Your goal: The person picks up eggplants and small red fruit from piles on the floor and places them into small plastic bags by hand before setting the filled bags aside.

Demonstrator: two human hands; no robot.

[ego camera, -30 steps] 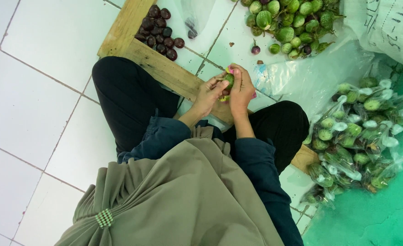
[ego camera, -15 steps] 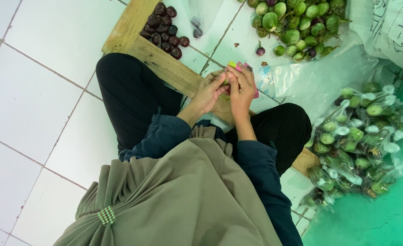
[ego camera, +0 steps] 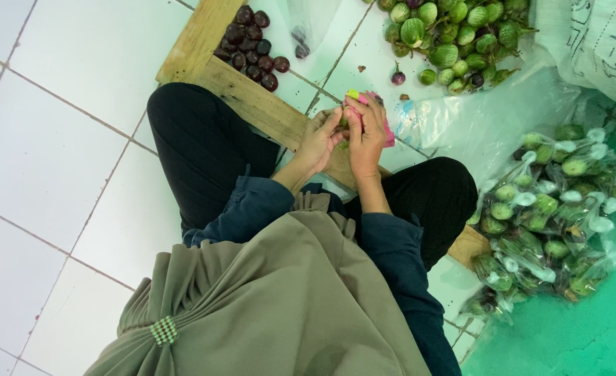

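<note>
White floor tiles (ego camera: 78, 104) carried a wooden frame (ego camera: 252, 104), loose green eggplants (ego camera: 454, 35) and bagged ones (ego camera: 551, 209), all near the seated person. Both hands, left hand (ego camera: 318, 143) and right hand (ego camera: 367, 136), were pressed together over the lap, pinching a small green eggplant (ego camera: 343, 124) between the fingertips, probably for control; a pink tool (ego camera: 386, 129) lay under the right.

A white tiled floor (ego camera: 64, 118) carries everything. On it lie a wooden pallet (ego camera: 252, 104) with dark purple eggplants (ego camera: 252, 49) heaped beside its plank, a loose pile of green round eggplants (ego camera: 454, 35), a clear plastic sheet (ego camera: 482, 118), a heap of bagged eggplants (ego camera: 551, 209) and a green mat (ego camera: 586, 327).
</note>
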